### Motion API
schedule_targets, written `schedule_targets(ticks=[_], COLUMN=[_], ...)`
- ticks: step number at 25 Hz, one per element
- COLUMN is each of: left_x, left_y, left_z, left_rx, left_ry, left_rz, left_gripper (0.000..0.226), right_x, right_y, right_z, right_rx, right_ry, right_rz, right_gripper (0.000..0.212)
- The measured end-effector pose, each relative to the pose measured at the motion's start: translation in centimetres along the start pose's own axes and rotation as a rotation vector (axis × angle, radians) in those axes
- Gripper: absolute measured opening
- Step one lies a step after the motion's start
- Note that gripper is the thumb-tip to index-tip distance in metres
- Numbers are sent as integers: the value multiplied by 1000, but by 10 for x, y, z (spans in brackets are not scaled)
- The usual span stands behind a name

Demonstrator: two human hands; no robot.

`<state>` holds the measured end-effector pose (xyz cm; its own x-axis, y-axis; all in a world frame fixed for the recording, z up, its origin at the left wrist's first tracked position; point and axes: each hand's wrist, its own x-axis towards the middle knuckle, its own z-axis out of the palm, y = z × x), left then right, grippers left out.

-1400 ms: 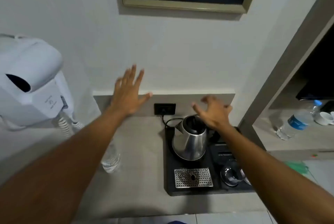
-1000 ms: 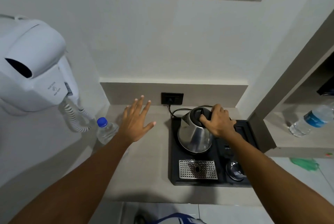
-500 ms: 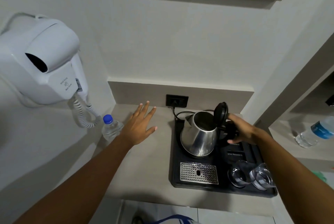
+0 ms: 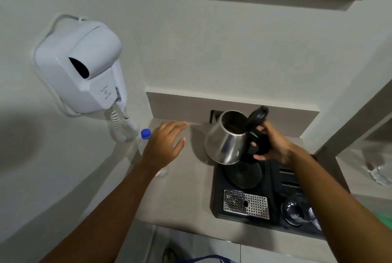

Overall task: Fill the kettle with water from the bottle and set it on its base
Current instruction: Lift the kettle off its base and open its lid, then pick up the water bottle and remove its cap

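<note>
A steel kettle (image 4: 224,139) with its black lid (image 4: 256,117) flipped up hangs tilted above its round black base (image 4: 244,174). My right hand (image 4: 273,146) grips the kettle's black handle. A clear water bottle with a blue cap (image 4: 146,133) stands on the counter by the left wall, mostly hidden behind my left hand (image 4: 165,146). That hand is spread with fingers apart just right of the bottle, holding nothing.
The base sits on a black tray (image 4: 218,199) with a metal drip grid (image 4: 246,204) and upturned glasses (image 4: 297,211). A white wall hair dryer (image 4: 82,67) with a coiled cord hangs at left. A second bottle (image 4: 379,174) lies on the right shelf.
My right hand opened the lid, then lifted the kettle off its base and tilted it left. My left hand drifted down toward the bottle.
</note>
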<state>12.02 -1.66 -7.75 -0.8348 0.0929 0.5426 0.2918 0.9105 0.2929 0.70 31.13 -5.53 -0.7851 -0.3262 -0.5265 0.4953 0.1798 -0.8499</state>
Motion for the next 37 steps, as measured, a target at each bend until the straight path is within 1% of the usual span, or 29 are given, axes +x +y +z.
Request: schedule_targets(ticks=[2,4,5,7,10,12,16,18,20,21,22,23,24,25,26,27,28,29,31,32,34,35,36,37], left_x=[-6,-13,-17,-24,-36,-39,-27,-21,-35,-51,-74,-99,-126,-149,-167,-179,-187,-190,-195,-195,-195,-195,-196,-192], left_y=[-10,-25,-32,-42,-56,-63,-63,-60,-55,-51,-48,-44,-42,-40,-41,-43,-46,-49,-50,-50,-52,-55,-60,-62], left_z=[-10,-20,-23,-28,-32,-35,-41,-44,-41,-33,-21,-7,7,21,31,42,49,56,68,71,72,71,71,69], left_rx=[12,53,77,87,-3,-70,-127,-184,-229,-255,-283,-302,-354,-418,-489,-425,-439,-431,-440,-440,-434,-394,-371,-389], left_ry=[74,89,89,58,17,25,89,226,447,543,595,608,573,504,408,268,172,85,2,-28,-68,-84,-111,-142], left_rz=[-10,-64,-113,-208,-192,-242,-348,-369,-421,-518,-656,-807,-938,-1048,-1153,-1206,-1235,-1197,-1058,-1026,-979,-971,-962,-984], left_gripper=[32,40,42,40,32,26,18,15,19,24,28,31,33,31,22,13,15,23,52,57,55,55,63,76], right_x=[15,31,39,51,64,71,76,78,77,77,77,77,78,78,79,78,77,77,77,78,80,80,80,80], right_y=[-4,1,5,15,29,36,39,40,42,42,42,42,43,44,43,43,43,43,45,46,45,44,44,43], right_z=[39,78,95,121,139,143,143,142,142,142,142,142,141,141,141,142,142,142,141,140,139,139,139,139], right_rx=[-39,-72,-75,-54,-27,-49,-90,-105,-112,-112,-112,-114,-117,-120,-130,-140,-149,-154,-168,-173,-187,-194,-197,-195], right_ry=[-17,-4,11,33,41,57,54,48,37,26,20,18,20,25,27,25,21,20,11,1,-15,-20,-21,-21], right_rz=[0,13,27,79,140,141,130,119,105,96,88,85,90,95,98,100,100,94,80,73,67,68,69,68], right_gripper=[65,73,72,67,69,73,76,74,64,57,53,53,59,67,76,85,92,96,95,93,92,93,93,91])
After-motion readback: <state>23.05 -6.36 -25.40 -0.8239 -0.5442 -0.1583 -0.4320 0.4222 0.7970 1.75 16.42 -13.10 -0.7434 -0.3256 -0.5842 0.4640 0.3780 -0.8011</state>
